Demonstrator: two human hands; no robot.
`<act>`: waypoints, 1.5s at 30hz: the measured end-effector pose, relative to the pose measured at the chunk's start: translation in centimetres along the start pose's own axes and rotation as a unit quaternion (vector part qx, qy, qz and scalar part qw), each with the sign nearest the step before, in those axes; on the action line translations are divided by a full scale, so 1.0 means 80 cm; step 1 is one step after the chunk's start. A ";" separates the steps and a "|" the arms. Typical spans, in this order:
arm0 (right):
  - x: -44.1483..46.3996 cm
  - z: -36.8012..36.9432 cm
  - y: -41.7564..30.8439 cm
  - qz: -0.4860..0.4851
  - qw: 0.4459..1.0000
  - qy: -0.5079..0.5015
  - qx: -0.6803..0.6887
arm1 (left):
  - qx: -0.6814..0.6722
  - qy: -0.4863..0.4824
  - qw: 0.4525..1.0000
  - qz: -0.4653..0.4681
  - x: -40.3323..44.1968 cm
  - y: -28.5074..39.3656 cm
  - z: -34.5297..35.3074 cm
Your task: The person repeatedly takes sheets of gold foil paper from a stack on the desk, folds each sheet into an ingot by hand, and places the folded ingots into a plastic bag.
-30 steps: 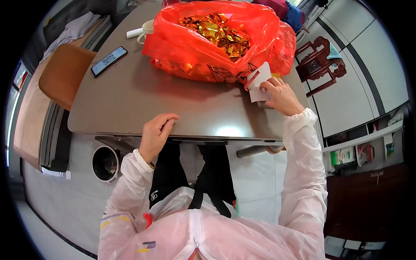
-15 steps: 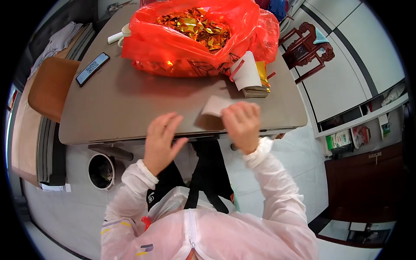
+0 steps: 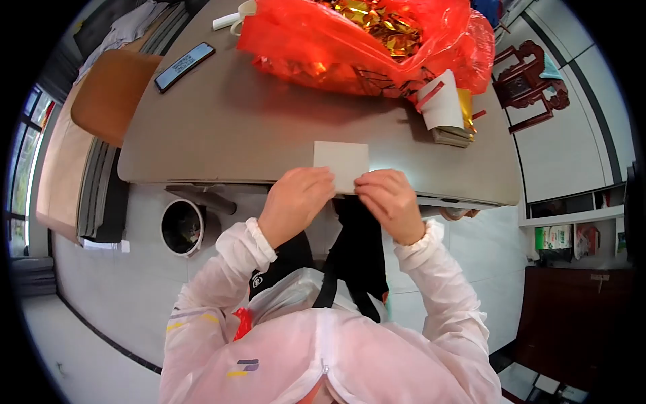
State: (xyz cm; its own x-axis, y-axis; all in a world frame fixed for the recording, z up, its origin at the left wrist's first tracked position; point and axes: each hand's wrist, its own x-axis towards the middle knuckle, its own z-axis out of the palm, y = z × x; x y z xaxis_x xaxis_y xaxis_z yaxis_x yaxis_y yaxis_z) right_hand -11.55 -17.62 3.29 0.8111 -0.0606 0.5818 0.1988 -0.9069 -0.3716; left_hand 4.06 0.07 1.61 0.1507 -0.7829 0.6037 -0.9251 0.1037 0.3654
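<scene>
A pale, roughly square sheet of paper (image 3: 341, 158) lies at the front edge of the table, its near side held between my hands. My left hand (image 3: 296, 200) is closed, fingers together, at the paper's lower left edge. At the lower right corner my right hand (image 3: 391, 202) pinches the sheet between thumb and fingers. To the right and further back stands a bundle of gold and brownish paper (image 3: 452, 138), with a white sheet (image 3: 441, 104) and red strips leaning over it.
A large red plastic bag (image 3: 323, 57) full of folded gold foil pieces (image 3: 397, 30) covers the back of the table (image 3: 222, 135). A phone (image 3: 185, 67) lies at the left, near a white cup (image 3: 246, 9). Below are a brown chair (image 3: 111, 94) and a waste bin (image 3: 182, 227).
My left hand has moved in from the side onto the paper. The sheet, tilted in my right hand before, now lies flatter between both hands. The view has shifted.
</scene>
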 end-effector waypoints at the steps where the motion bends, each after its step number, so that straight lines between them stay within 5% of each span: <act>1: 0.003 0.001 0.003 0.027 0.999 -0.009 0.017 | -0.032 0.014 0.999 -0.040 0.005 0.000 0.000; 4: 0.015 0.010 0.017 0.133 0.988 0.020 0.079 | -0.058 -0.013 0.985 -0.165 0.021 -0.001 -0.003; 10: 0.038 0.024 0.024 0.205 0.978 0.026 0.015 | -0.096 0.016 0.967 -0.234 0.039 -0.006 0.001; 13: 0.044 0.025 0.024 0.197 0.980 0.021 -0.015 | -0.021 0.054 0.980 -0.190 0.036 0.000 0.002; 16: 0.047 0.028 0.027 0.193 0.980 0.004 -0.046 | 0.113 0.109 0.987 -0.022 0.027 0.012 -0.001; 18: 0.048 0.032 0.028 0.201 0.978 -0.004 -0.047 | 0.121 0.027 0.992 0.018 0.009 0.028 0.007; 23: 0.054 0.030 0.023 0.198 0.979 -0.016 -0.053 | 0.157 -0.066 0.983 -0.063 -0.006 0.037 0.029; 45: 0.054 0.022 0.024 0.238 0.970 -0.046 0.016 | 0.266 -0.102 0.956 -0.069 -0.005 0.019 0.012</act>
State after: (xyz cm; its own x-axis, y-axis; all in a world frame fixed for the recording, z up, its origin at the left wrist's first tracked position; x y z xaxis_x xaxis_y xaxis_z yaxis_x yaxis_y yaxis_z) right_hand -6.70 -18.90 3.77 0.8609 -0.4297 0.2725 -0.1941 -0.7724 -0.6047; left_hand 2.25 -0.09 1.24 0.2626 -0.8754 0.4059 -0.9560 -0.2930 -0.0133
